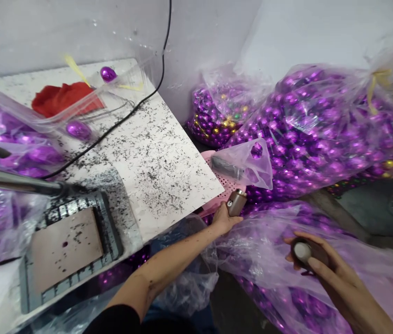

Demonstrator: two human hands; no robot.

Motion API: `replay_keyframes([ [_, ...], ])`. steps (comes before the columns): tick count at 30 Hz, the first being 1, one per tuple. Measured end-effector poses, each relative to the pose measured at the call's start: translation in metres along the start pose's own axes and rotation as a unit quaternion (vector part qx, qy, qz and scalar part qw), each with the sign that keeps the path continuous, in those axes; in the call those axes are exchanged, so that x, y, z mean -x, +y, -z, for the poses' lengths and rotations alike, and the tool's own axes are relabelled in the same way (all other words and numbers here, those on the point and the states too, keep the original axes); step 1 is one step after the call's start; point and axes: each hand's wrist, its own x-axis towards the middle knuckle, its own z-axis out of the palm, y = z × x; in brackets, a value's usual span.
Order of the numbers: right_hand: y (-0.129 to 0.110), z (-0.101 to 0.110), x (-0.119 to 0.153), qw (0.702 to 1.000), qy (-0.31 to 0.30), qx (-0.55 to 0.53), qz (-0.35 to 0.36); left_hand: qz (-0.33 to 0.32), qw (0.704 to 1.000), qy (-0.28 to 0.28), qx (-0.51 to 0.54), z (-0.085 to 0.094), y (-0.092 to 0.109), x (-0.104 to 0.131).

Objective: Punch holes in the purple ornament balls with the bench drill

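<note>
My left hand [223, 221] reaches out past the table corner, closed around a small brown bottle [237, 202] with a shiny metal neck and a round white mark. The bottle is tilted, its neck up and to the right. In my right hand [337, 271] is a dark brown round piece, which looks like the bottle's cap [302, 252], its pale round middle facing me. Below both hands spreads a clear plastic bag [269, 236] over purple shiny balls. Just beyond the bottle sits a pink perforated basket [222, 181] with a small plastic bag [252, 162] on it.
Black shavings litter the white table [168, 162]. On it are a drill-press-like base with a flat plate [67, 246], a red cloth [64, 99], purple egg-shaped ornaments [108, 74] and a black cable [123, 119]. Large tied bags of purple balls [307, 125] stand right.
</note>
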Motion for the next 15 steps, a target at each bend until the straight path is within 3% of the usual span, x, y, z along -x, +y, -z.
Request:
replay_keyframes([
  [15, 0.012, 0.007, 0.002, 0.999, 0.025, 0.005, -0.022, 0.013, 0.999, 0.012, 0.05, -0.011, -0.005, -0.007],
])
